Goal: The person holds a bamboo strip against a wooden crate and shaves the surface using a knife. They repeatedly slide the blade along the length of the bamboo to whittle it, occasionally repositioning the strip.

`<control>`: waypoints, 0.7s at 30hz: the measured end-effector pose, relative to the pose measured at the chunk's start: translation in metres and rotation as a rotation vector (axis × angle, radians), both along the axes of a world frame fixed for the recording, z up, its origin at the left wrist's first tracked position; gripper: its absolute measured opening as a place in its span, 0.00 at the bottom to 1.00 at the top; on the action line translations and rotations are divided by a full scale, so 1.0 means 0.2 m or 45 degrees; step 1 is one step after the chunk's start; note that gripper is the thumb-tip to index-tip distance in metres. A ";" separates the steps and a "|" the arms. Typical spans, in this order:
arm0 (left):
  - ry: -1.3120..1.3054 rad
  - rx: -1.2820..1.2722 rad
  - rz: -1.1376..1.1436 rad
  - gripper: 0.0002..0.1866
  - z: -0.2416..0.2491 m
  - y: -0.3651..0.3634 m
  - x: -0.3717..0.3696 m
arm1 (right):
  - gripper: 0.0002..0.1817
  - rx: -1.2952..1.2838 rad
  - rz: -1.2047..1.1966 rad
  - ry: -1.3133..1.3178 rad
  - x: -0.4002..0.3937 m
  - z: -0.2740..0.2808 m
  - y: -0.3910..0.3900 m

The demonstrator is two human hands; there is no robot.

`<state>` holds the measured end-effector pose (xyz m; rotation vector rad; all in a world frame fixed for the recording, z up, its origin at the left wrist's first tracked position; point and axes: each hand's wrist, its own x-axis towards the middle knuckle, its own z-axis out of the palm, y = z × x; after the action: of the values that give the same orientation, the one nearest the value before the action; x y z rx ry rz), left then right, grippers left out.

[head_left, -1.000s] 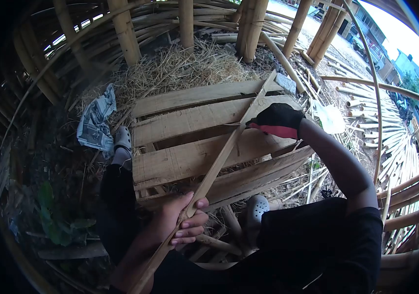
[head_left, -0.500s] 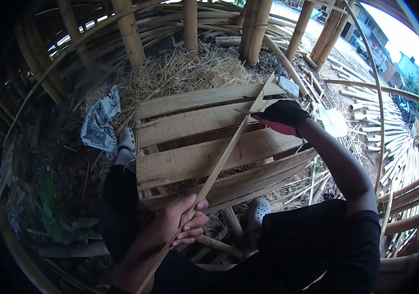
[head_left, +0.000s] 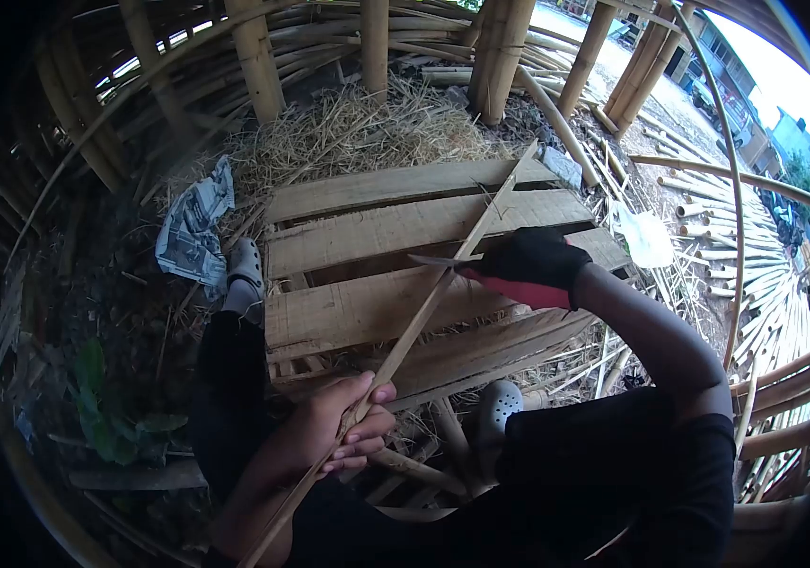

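Note:
A long, narrow bamboo strip [head_left: 412, 330] slants across a slatted wooden crate [head_left: 348, 238], its far tip near the crate's back right corner. My left hand [head_left: 353, 426], bare, is wrapped round the strip's lower part, in front of the crate. On my right hand [head_left: 530, 269] is a black and red glove, and its fingers close on a knife. The knife's blade [head_left: 431, 260] points left and lies across the strip about midway along the crate. Its handle is mostly hidden in the glove.
Upright bamboo posts [head_left: 375, 52] stand behind a heap of straw [head_left: 358, 128]. Crumpled printed paper [head_left: 195, 227] lies left of the crate. Many cut bamboo poles [head_left: 736, 260] are spread at the right. A thin curved pole [head_left: 735, 180] rises at the right.
My right hand has moved down and left along the strip with the knife, toward my left hand. My left hand keeps its hold with hardly any shift.

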<state>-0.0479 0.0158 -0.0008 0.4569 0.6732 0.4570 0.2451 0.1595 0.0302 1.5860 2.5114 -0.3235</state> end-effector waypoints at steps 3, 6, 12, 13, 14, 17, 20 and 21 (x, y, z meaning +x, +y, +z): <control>0.025 0.003 0.004 0.18 0.02 -0.01 0.00 | 0.39 0.040 0.270 -0.175 -0.11 0.03 -0.06; 0.051 0.042 -0.012 0.18 0.02 -0.03 0.01 | 0.37 0.123 -0.019 -0.229 0.03 0.04 0.14; 0.046 0.020 0.009 0.18 0.02 -0.01 -0.02 | 0.35 0.042 -0.006 -0.092 0.00 -0.02 0.05; 0.019 -0.017 0.024 0.18 0.02 0.00 -0.02 | 0.35 0.038 -0.009 -0.088 -0.03 -0.01 0.02; 0.023 -0.023 0.019 0.18 0.02 0.00 -0.02 | 0.37 0.056 0.138 -0.027 -0.06 0.00 -0.02; -0.007 -0.012 0.018 0.18 0.02 -0.02 -0.02 | 0.39 0.045 0.054 -0.062 -0.01 0.01 0.07; -0.032 -0.031 0.019 0.17 0.01 -0.02 0.00 | 0.41 -0.076 -0.332 0.088 0.18 0.01 0.25; -0.013 -0.021 0.009 0.17 0.02 -0.03 0.02 | 0.42 -0.088 -0.361 0.059 0.17 0.02 0.23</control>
<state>-0.0445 0.0105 0.0029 0.4362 0.6681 0.4596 0.2787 0.2064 0.0343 1.9281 2.2772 -0.4799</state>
